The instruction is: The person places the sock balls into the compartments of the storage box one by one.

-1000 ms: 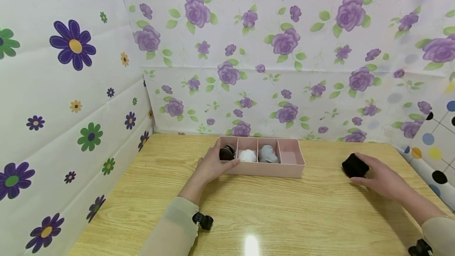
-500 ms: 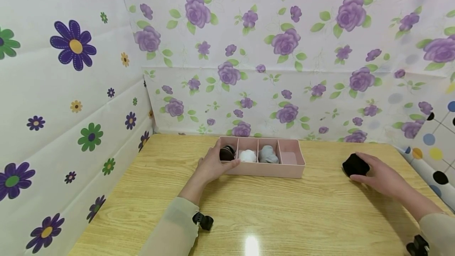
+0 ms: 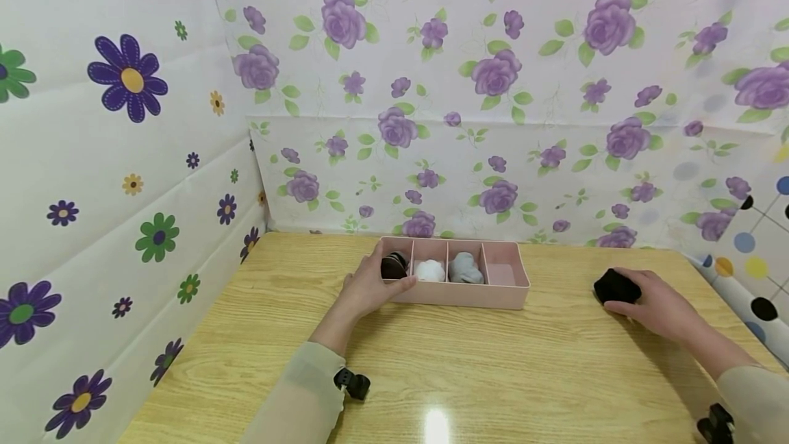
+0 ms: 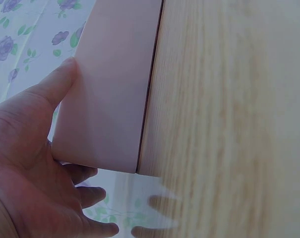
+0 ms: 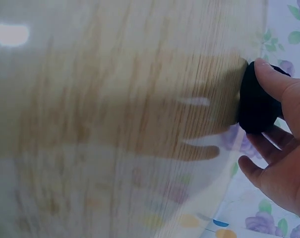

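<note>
A pink divided storage box (image 3: pixel 456 294) stands on the table near the back. My left hand (image 3: pixel 370 286) grips its left end, thumb (image 4: pixel 63 82) along the front wall and the other fingers round the end. A black striped sock ball (image 3: pixel 394 264), a white one (image 3: pixel 429 270) and a grey one (image 3: pixel 466 268) lie in the three left compartments; the rightmost compartment (image 3: pixel 501 274) shows its bare floor. Off to the right, my right hand (image 3: pixel 662 303) holds a balled black sock (image 3: pixel 616 286) between thumb and fingers, low at the tabletop (image 5: pixel 115 99).
A floral sheet (image 3: pixel 524 156) hangs right behind the table's back edge. Another flowered sheet (image 3: pixel 123 177) borders the left side, and a dotted covering (image 3: pixel 748 266) the right. Each wrist carries a small black camera (image 3: pixel 353 384).
My right forearm and wrist have shifted slightly left while the hand stays on the black sock, which has tipped a little lower. The left hand and box have not moved.
</note>
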Motion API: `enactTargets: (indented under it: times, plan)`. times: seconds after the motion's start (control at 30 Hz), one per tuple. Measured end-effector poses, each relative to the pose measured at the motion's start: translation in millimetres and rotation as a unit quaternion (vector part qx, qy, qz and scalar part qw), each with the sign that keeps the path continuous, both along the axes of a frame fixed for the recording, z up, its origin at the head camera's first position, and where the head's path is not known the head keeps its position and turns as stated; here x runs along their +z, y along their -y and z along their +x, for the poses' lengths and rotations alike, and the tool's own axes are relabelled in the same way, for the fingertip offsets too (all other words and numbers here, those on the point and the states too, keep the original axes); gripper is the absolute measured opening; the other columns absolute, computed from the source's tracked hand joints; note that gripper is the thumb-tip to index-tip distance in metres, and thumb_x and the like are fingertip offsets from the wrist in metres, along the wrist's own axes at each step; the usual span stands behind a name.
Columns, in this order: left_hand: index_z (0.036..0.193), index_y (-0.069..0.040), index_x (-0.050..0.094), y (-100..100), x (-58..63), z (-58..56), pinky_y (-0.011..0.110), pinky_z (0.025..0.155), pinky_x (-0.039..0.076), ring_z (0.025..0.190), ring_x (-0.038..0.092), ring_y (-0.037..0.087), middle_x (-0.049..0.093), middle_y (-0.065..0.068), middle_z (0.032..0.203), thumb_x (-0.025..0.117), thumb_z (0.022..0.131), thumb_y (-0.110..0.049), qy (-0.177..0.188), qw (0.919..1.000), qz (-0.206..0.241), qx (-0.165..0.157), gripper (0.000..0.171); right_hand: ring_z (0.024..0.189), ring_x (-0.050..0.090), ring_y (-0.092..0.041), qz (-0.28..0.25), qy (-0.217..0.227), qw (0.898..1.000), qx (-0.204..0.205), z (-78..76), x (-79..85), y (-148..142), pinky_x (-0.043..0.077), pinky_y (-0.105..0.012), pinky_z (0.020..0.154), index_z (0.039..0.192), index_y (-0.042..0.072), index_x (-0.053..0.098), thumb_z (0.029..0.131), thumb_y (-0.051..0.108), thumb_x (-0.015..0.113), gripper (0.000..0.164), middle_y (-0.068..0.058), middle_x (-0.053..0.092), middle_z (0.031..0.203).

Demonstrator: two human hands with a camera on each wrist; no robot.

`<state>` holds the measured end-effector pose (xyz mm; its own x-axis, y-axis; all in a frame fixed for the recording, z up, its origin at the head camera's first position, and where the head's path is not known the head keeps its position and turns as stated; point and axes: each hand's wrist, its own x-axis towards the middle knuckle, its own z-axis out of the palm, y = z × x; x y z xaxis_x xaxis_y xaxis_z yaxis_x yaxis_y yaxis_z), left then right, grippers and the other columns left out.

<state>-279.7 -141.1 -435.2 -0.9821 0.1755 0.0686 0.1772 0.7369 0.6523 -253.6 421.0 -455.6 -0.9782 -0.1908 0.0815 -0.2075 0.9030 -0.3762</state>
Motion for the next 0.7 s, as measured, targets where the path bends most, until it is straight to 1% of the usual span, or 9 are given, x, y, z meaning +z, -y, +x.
enactTargets:
  times: [0.13,0.3,0.53,0.7]
  plan:
    - [0.178,-0.008,0.015,0.4,-1.7,-1.0,0.081,0.124,0.015,0.162,0.033,0.041,0.038,0.019,0.175,0.075,0.098,-0.068,-0.001,1.0,0.001,0.0,0.117,0.125,0.051,-0.071,0.011,0.005,1.0,-0.016,-0.9,-0.3,-0.8,0.045,-0.081,0.096,0.159,-0.017,0.04,0.102,0.045,0.082,0.094,-0.052,0.043,0.143]
    - [0.178,-0.008,0.016,0.8,-4.0,-1.9,0.081,0.123,0.016,0.161,0.035,0.041,0.04,0.018,0.174,0.075,0.098,-0.069,-0.004,1.0,0.004,0.0,0.117,0.122,0.053,-0.069,0.018,0.01,0.999,-0.032,-1.6,0.2,-0.9,0.047,-0.079,0.093,0.157,-0.017,0.042,0.101,0.047,0.082,0.093,-0.051,0.045,0.14]
    - [0.178,-0.009,0.016,0.5,-2.4,-0.3,0.081,0.124,0.015,0.161,0.035,0.041,0.04,0.018,0.174,0.076,0.097,-0.068,-0.003,1.0,0.004,0.0,0.117,0.117,0.058,-0.065,0.017,0.002,0.999,-0.041,-0.7,1.3,1.5,0.049,-0.077,0.09,0.154,-0.016,0.045,0.102,0.044,0.082,0.088,-0.05,0.047,0.138]
    - [0.178,-0.009,0.015,0.3,-1.9,-0.5,0.08,0.124,0.015,0.161,0.036,0.041,0.04,0.02,0.174,0.076,0.097,-0.068,-0.004,1.0,0.003,0.0,0.117,0.115,0.059,-0.063,0.01,0.0,0.999,-0.05,1.0,2.1,5.3,0.05,-0.077,0.089,0.155,-0.016,0.044,0.102,0.043,0.081,0.087,-0.05,0.045,0.139]
